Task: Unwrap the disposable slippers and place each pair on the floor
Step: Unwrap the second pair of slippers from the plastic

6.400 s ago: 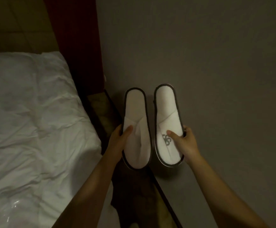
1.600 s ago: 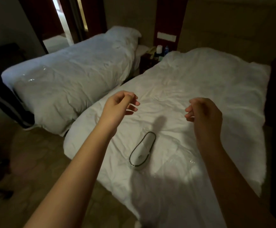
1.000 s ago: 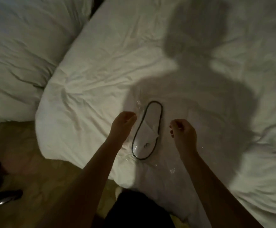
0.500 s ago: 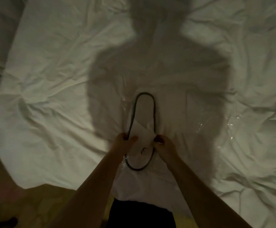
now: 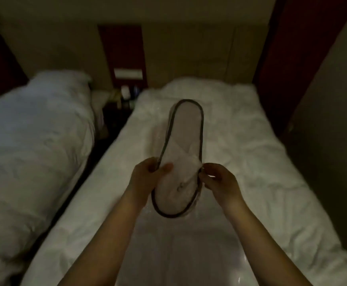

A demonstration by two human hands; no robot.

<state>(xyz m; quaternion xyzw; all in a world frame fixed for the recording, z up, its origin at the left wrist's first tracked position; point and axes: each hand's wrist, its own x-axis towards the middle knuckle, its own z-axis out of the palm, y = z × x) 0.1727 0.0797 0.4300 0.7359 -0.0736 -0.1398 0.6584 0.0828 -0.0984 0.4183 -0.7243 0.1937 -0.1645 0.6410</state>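
- The near bed (image 5: 261,162) fills the middle of the view, and the wrapped pair of slippers (image 5: 180,162) is held up above its white cover, heel end at 12 o'clock and toe end at 6 o'clock.
- A second bed (image 5: 34,141) lies at 9 o'clock, apart from the first by a dark gap; a nightstand (image 5: 116,112) with small items, too dim to be named, is seen at 11 o'clock at the head of that gap.
- A dark wall panel (image 5: 304,58) stands at 2 o'clock; no floor is shown in this view.
- The pair is still sheathed in a clear plastic wrapper (image 5: 195,203), seen as a faint glossy film along the dark trim; where its opening lies cannot be told.
- The left hand (image 5: 145,180) is closed on the left edge of the pair, thumb laid over the strap.
- The right hand (image 5: 220,180) is pinched shut at the right edge, seemingly on the film rather than on the slipper itself.
- The step in hand is judged to be the unwrapping: the film is best pulled away from the trim while the pair is kept firmly gripped on the other side, so that only plastic gives.
- Nothing is seen standing in the way; dim light and the thin film are the likely hindrances.
- A turn away from the bed will be needed before anything can be set on the floor.
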